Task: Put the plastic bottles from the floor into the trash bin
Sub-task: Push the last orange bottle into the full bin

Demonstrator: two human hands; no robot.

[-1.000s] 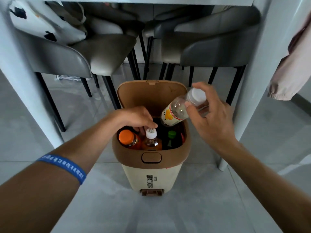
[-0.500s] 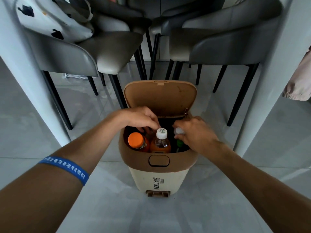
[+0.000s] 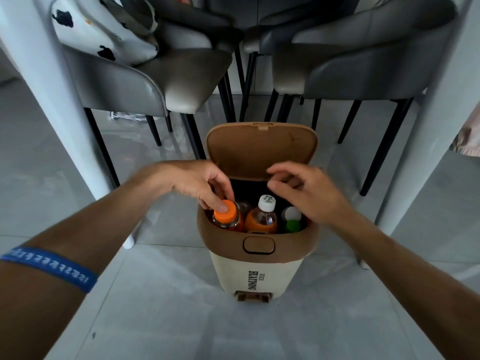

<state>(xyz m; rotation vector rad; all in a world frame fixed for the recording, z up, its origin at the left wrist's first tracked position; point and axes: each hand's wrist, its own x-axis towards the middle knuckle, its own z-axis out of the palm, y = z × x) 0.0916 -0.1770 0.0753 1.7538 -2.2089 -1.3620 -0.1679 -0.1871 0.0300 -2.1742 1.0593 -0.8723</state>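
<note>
Two grey chairs (image 3: 161, 81) (image 3: 363, 61) stand under a white table (image 3: 39, 74); a spotted cushion (image 3: 104, 29) rests on the left chair.

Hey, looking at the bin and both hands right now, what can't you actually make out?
- Head view: bottle bodies below the trash bin rim, hidden by its wall.
- Floor behind the bin, blocked by the open lid.
- Left hand fingertips cover part of the orange cap.
- Right hand palm, turned away.
</note>
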